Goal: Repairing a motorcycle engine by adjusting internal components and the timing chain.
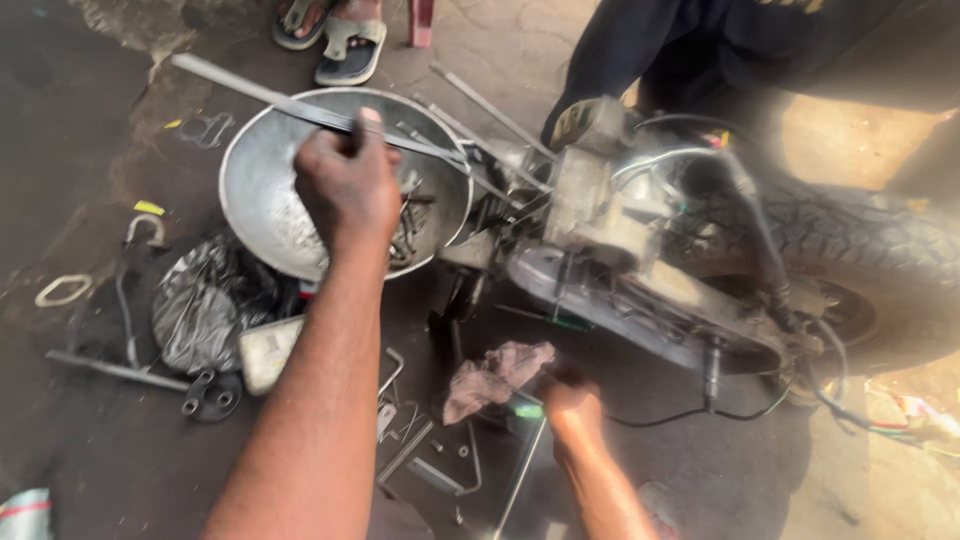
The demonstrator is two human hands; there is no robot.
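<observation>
Head view looks down on a stripped scooter engine [640, 260] and its rear tyre [860, 260] lying on the dark floor. Beside them sits a metal basin [260, 190] with small parts inside. The left hand [345, 180] is clamped on a long metal bar [240, 88] above that basin. The right hand [570, 400], well apart, is closed beside a pinkish rag [495, 375]; what it grips I cannot tell.

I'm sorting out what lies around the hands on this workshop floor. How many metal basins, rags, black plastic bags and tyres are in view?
Metal basin: 1
Pinkish rag: 1
Black plastic bag: 1
Tyre: 1
Total: 4
The left hand holds a long metal rod over the basin; the right hand rests beside the rag.
</observation>
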